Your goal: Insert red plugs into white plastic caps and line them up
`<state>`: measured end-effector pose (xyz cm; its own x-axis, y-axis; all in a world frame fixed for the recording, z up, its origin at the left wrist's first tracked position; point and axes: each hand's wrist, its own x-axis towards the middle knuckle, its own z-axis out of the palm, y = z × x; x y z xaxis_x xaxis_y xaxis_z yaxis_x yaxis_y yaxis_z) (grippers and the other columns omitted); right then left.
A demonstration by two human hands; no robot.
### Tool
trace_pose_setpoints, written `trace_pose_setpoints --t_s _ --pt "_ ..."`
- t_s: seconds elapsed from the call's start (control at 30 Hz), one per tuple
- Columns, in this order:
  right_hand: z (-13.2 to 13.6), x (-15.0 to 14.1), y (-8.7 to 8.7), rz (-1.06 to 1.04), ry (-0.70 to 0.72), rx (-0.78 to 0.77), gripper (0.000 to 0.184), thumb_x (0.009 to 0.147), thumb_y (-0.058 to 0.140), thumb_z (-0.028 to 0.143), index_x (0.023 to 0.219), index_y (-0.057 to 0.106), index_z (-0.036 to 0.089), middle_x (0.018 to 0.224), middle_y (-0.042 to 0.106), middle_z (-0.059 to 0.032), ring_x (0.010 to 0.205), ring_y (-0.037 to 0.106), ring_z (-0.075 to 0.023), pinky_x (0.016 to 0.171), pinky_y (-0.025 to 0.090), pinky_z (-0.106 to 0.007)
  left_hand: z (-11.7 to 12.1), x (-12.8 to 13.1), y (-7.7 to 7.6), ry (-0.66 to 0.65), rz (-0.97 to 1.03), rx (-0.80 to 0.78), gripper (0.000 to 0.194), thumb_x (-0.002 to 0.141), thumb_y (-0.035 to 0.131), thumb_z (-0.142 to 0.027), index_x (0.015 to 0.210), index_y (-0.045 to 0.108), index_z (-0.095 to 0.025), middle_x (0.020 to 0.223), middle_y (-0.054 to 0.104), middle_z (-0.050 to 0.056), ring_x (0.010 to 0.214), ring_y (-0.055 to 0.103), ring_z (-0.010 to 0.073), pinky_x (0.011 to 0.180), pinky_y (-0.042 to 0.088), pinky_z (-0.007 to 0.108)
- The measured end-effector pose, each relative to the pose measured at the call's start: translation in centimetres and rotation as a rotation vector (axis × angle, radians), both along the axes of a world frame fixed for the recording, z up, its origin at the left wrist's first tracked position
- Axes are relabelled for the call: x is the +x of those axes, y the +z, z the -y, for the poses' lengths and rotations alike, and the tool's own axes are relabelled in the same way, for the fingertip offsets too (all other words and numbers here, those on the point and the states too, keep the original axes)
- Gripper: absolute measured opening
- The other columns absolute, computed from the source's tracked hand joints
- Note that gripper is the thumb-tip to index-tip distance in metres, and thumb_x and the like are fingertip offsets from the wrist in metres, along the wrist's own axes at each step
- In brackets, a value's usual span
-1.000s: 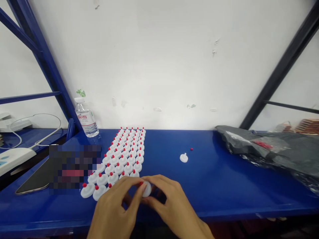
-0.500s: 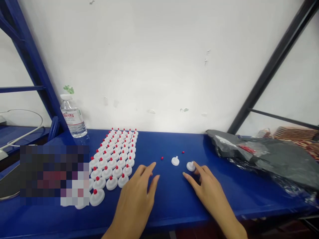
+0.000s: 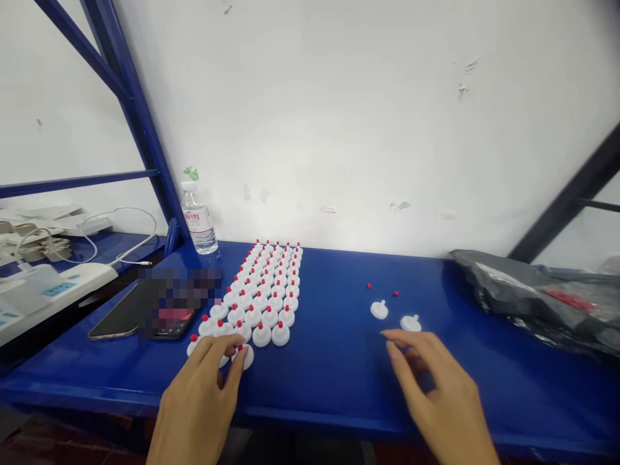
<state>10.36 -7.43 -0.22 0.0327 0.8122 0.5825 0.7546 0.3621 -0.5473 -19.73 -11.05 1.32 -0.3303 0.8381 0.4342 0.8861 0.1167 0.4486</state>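
My left hand (image 3: 208,381) is closed at the near edge of a block of white discs, thumb and forefinger pinching a white disc with a red cap (image 3: 247,358) by its red tip. Other capped discs (image 3: 261,334) stand in close rows beyond, and my fingers partly cover some near ones. My right hand (image 3: 431,381) hovers over the right part of the table, fingers curved with a small gap at the tips and nothing between them. Just beyond it lies an uncapped white disc with a stem (image 3: 411,324). A second uncapped disc (image 3: 379,310) and two small red caps (image 3: 396,294) lie farther back.
A water bottle (image 3: 199,223) stands at the back left. Phones (image 3: 128,313), one partly blurred out, lie left of the rows, near a white power strip (image 3: 72,281). A grey plastic bag (image 3: 523,290) covers the right end of the blue table (image 3: 329,361).
Both hands held a capped disc together; they then parted. A second bare disc and red cap appeared on the table. My left hand moved to the near row; my right let go of a disc.
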Motion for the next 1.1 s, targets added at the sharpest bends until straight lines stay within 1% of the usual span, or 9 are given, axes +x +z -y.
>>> trace_pose_setpoints --t_s 0.13,0.23,0.33,0.53,0.63,0.73,0.83,0.93,1.1 --pt "1.2 -4.0 0.8 -0.019 0.286 -0.108 0.027 0.095 0.059 0.033 0.121 0.067 0.029 0.104 0.071 -0.0035 0.078 0.069 -0.0155 0.074 0.058 -0.025 0.1 0.9 0.5 -0.108 0.202 0.028 0.026 0.086 0.059 -0.048 0.096 0.071 -0.028 0.072 0.070 -0.001 0.056 0.065 0.0163 0.054 0.050 0.024" --pt "1.7 -6.2 1.2 -0.019 0.442 -0.212 0.062 0.085 0.073 0.032 0.144 0.051 0.034 0.126 0.068 -0.0038 0.094 0.071 -0.0184 0.085 0.059 -0.028 0.0 2.8 1.1 -0.305 0.424 -0.068 0.029 0.084 0.064 -0.051 0.096 0.072 -0.027 0.066 0.070 -0.003 0.055 0.066 0.0158 0.050 0.050 0.022" --pt "1.5 -6.9 1.0 -0.088 0.520 -0.188 0.046 0.092 0.066 0.028 0.137 0.060 0.030 0.127 0.068 -0.0045 0.107 0.069 -0.0199 0.093 0.057 -0.029 -0.8 5.4 1.4 -0.464 0.588 -0.100 0.026 0.085 0.064 -0.049 0.090 0.073 -0.025 0.074 0.074 -0.002 0.057 0.068 0.0152 0.053 0.053 0.022" --pt "-0.7 -2.6 -0.6 0.026 0.105 -0.064 0.027 0.094 0.062 0.032 0.119 0.070 0.025 0.119 0.072 -0.0065 0.109 0.069 -0.0253 0.097 0.055 -0.039 -4.4 9.4 1.4 -0.428 0.586 -0.045 0.027 0.090 0.060 -0.044 0.095 0.074 -0.022 0.079 0.075 0.001 0.056 0.066 0.0152 0.056 0.053 0.025" --pt "-1.4 -0.1 -1.0 0.135 -0.093 0.006 0.043 0.092 0.064 0.041 0.133 0.062 0.025 0.131 0.066 -0.0092 0.119 0.063 -0.0307 0.096 0.054 -0.047 -5.7 10.6 1.3 -0.509 0.417 -0.056 0.033 0.094 0.053 -0.036 0.119 0.070 -0.023 0.107 0.076 0.005 0.070 0.071 0.0171 0.070 0.057 0.030" --pt "-1.1 0.7 -1.1 0.132 -0.190 0.095 0.034 0.096 0.058 0.040 0.126 0.064 0.026 0.126 0.067 -0.0081 0.118 0.061 -0.0289 0.096 0.051 -0.047 -4.8 10.1 1.3 -0.538 0.249 0.013 0.034 0.097 0.047 -0.033 0.122 0.069 -0.027 0.120 0.071 0.005 0.078 0.070 0.0161 0.074 0.056 0.030" --pt "-0.6 0.4 -1.1 0.111 -0.188 0.144 0.024 0.098 0.053 0.035 0.116 0.066 0.026 0.119 0.068 -0.0070 0.112 0.061 -0.0263 0.097 0.049 -0.045 -2.4 7.2 1.3 -0.406 0.141 0.134 0.030 0.096 0.049 -0.039 0.112 0.072 -0.028 0.111 0.071 0.004 0.072 0.067 0.0149 0.065 0.054 0.026" --pt "-0.4 0.1 -1.0 0.107 -0.138 0.153 0.021 0.098 0.053 0.033 0.112 0.067 0.026 0.115 0.068 -0.0058 0.109 0.062 -0.0248 0.096 0.048 -0.042 -0.2 2.8 1.3 -0.075 -0.026 0.169 0.034 0.093 0.051 -0.048 0.118 0.068 -0.032 0.114 0.068 0.004 0.080 0.067 0.0198 0.063 0.053 0.028" --pt "-0.1 -0.2 -1.1 0.083 -0.101 0.174 0.018 0.097 0.053 0.032 0.107 0.068 0.027 0.110 0.069 -0.0049 0.104 0.063 -0.0237 0.092 0.049 -0.040 0.9 -2.2 0.5 0.206 -0.080 -0.030 0.047 0.093 0.048 -0.055 0.129 0.061 -0.029 0.111 0.065 0.007 0.076 0.067 0.0216 0.058 0.050 0.031"
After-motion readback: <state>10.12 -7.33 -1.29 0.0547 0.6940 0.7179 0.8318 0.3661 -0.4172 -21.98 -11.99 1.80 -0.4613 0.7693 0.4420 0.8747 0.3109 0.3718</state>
